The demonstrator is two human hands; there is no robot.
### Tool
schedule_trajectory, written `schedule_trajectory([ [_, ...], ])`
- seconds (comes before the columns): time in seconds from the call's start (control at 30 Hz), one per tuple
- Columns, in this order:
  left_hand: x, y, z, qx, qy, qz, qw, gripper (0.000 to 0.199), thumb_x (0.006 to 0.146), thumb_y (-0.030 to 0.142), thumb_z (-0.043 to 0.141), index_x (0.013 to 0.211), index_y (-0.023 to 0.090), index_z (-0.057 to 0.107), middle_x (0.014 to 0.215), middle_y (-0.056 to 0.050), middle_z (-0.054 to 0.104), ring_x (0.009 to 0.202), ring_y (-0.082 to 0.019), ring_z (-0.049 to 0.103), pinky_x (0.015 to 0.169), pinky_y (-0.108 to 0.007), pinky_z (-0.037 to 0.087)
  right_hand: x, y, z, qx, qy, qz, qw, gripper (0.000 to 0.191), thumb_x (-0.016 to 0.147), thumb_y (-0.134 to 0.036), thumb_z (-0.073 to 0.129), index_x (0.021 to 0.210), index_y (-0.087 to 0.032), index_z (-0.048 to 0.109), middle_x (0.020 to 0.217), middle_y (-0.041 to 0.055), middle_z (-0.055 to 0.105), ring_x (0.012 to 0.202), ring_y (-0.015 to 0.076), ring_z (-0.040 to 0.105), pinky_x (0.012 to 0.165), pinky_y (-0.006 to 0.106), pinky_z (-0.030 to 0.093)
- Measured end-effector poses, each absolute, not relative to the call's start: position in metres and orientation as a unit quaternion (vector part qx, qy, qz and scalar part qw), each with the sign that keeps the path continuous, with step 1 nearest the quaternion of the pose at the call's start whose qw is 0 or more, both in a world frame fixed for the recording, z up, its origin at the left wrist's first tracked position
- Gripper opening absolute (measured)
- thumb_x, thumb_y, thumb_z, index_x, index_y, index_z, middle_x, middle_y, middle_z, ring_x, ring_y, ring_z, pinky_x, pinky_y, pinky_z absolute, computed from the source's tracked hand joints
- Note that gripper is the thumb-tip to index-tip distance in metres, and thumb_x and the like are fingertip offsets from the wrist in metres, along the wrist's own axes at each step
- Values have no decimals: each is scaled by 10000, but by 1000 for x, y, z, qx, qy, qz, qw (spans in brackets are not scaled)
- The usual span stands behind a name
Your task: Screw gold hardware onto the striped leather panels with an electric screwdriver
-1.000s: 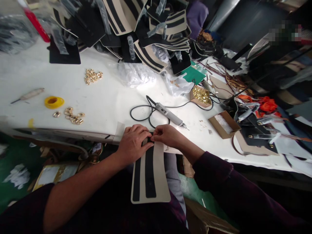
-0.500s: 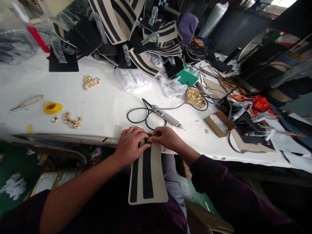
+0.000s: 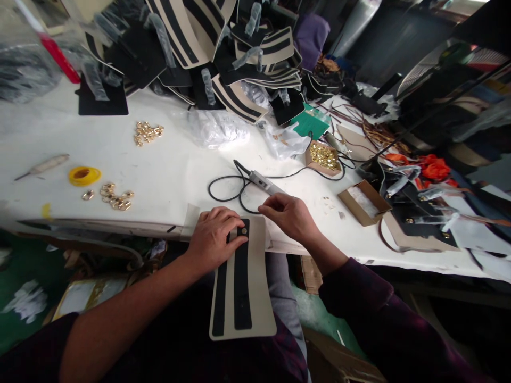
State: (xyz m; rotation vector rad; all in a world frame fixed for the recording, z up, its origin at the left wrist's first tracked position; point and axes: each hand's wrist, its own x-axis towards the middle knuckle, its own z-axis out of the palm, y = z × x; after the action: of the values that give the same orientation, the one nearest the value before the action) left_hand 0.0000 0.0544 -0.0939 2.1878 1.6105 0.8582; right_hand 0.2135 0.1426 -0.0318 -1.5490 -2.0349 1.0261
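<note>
My left hand (image 3: 215, 234) lies over the left side of a beige panel with black strips (image 3: 257, 287), thumb and fingers gripping it near its top end. The panel hangs from the table edge over my lap. A small round gold-coloured fitting (image 3: 244, 231) sits on the middle black strip, close to my left fingertips. Just above and right of the panel, my right hand (image 3: 289, 215) has its fingers drawn together; whatever they hold, if anything, is hidden. Behind that hand lies a grey corded electric screwdriver (image 3: 261, 181), its tip end covered.
Gold-coloured rings (image 3: 115, 198) lie by a yellow tape roll (image 3: 84, 176) and an awl-like tool (image 3: 43, 166). Further back are more gold pieces (image 3: 147, 133) and stacked striped panels (image 3: 239, 98). To the right stand a box of gold bits (image 3: 323, 157) and a cardboard box (image 3: 363, 205).
My right hand has lifted off the panel and moved up and right, in front of the screwdriver. The gold fitting on the strip is now uncovered. My left hand has stayed in place.
</note>
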Motion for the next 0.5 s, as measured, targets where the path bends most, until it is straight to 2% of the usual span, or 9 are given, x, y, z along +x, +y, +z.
schedule_trajectory([
  [0.23, 0, 55, -96, 762, 561, 290, 140, 205, 897, 355, 790, 1060, 255, 714, 1229, -65, 737, 1214, -297, 615, 973, -482, 448, 197, 125, -42, -549, -722, 411, 90, 227, 786, -428, 821, 799, -210, 756, 718, -11, 710, 649, 138, 584, 564, 253, 372],
  [0.5, 0, 56, -97, 763, 561, 289, 141, 208, 898, 360, 787, 1069, 264, 718, 1233, -61, 739, 1230, -297, 610, 971, -478, 446, 195, 130, -51, -554, -719, 414, 65, 166, 769, -361, 813, 763, -213, 739, 677, -34, 672, 635, 131, 559, 573, 258, 361],
])
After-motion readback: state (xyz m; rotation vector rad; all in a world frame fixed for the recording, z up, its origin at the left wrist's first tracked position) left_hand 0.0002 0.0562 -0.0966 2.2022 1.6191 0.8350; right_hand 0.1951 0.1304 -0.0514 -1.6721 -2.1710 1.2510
